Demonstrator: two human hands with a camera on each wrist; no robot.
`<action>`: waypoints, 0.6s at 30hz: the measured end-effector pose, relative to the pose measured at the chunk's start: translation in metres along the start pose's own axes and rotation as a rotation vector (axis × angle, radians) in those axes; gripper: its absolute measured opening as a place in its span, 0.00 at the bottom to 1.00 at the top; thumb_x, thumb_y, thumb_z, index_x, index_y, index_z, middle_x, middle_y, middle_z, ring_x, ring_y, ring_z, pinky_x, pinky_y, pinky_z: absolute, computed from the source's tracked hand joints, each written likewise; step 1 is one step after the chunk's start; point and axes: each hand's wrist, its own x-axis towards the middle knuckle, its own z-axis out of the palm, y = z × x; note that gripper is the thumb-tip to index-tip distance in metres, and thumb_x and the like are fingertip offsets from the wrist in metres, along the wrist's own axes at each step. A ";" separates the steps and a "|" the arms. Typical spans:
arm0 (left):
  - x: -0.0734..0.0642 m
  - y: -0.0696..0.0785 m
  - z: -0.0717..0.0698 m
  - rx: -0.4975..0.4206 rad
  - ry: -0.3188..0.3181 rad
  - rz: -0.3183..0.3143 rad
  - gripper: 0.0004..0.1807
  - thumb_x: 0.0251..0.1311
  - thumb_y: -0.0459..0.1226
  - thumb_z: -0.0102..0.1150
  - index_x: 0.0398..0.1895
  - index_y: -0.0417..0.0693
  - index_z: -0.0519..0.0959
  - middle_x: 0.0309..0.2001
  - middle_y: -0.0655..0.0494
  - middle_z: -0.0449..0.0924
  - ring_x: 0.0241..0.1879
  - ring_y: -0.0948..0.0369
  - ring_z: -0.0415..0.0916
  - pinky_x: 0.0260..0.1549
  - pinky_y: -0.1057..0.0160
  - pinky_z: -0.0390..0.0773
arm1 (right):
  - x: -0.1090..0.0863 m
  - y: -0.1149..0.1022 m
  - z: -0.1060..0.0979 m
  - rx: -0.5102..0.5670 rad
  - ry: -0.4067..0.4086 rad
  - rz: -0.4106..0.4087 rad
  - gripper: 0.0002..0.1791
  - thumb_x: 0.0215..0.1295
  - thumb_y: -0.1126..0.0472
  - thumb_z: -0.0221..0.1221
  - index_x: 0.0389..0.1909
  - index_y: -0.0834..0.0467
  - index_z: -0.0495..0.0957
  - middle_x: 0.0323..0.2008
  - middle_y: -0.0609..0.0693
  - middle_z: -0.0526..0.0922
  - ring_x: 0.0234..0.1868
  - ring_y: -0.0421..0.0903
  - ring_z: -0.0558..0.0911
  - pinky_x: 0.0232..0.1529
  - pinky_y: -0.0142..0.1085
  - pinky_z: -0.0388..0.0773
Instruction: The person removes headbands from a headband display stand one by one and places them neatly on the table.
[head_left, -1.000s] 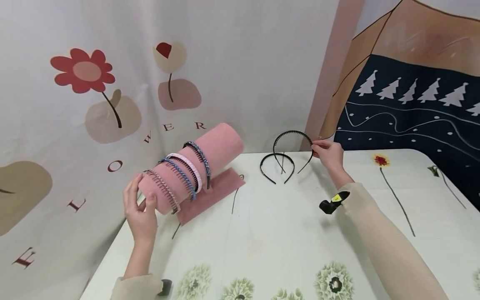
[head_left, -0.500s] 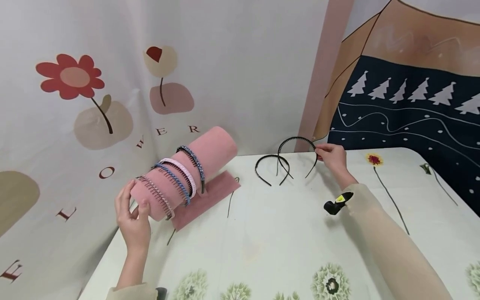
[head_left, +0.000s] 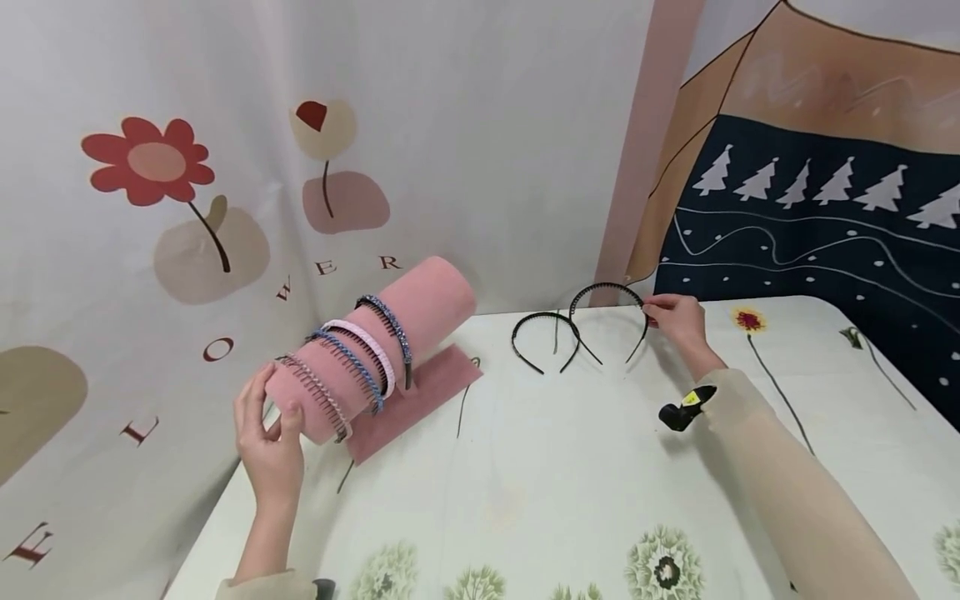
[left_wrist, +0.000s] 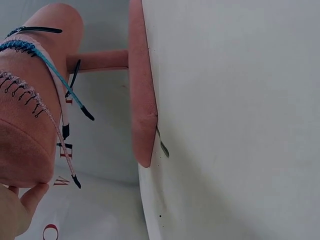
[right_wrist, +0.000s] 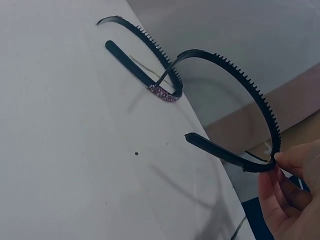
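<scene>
A pink padded headband stand [head_left: 435, 296] lies across the left of the table, its roll on a short post [left_wrist: 102, 60] above a flat base [head_left: 408, 408]. My left hand [head_left: 272, 454] holds the roll's near end. Round the roll sit several toothed headbands: a pale pink beaded one [head_left: 318, 390], a blue braided one [head_left: 352, 360], a whitish-pink one [head_left: 375, 346] and a dark blue glittery one [head_left: 390, 321]. My right hand [head_left: 681, 327] pinches a black toothed headband [right_wrist: 245, 80] by its side. Left of it, another black headband [right_wrist: 162, 93] with a reddish glittery patch rests on the table.
A white table [head_left: 525, 467] with printed flowers spreads in front. Behind it hangs a pale curtain [head_left: 487, 150] with flower prints and letters, and a dark tree-patterned cloth [head_left: 810, 225] at the right. Black wrist cameras [head_left: 686, 408] are worn at the sleeves.
My right hand has moved right and slightly down with the headband, widening its distance from the one on the table. The left hand stays on the roll; the head view has shifted a little.
</scene>
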 end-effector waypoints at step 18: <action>0.000 0.005 -0.002 0.106 -0.001 -0.039 0.27 0.66 0.40 0.56 0.69 0.54 0.72 0.69 0.66 0.67 0.69 0.65 0.67 0.43 0.85 0.72 | 0.004 0.017 -0.004 -0.064 0.040 0.027 0.17 0.71 0.62 0.55 0.55 0.64 0.82 0.53 0.64 0.84 0.27 0.30 0.75 0.26 0.18 0.71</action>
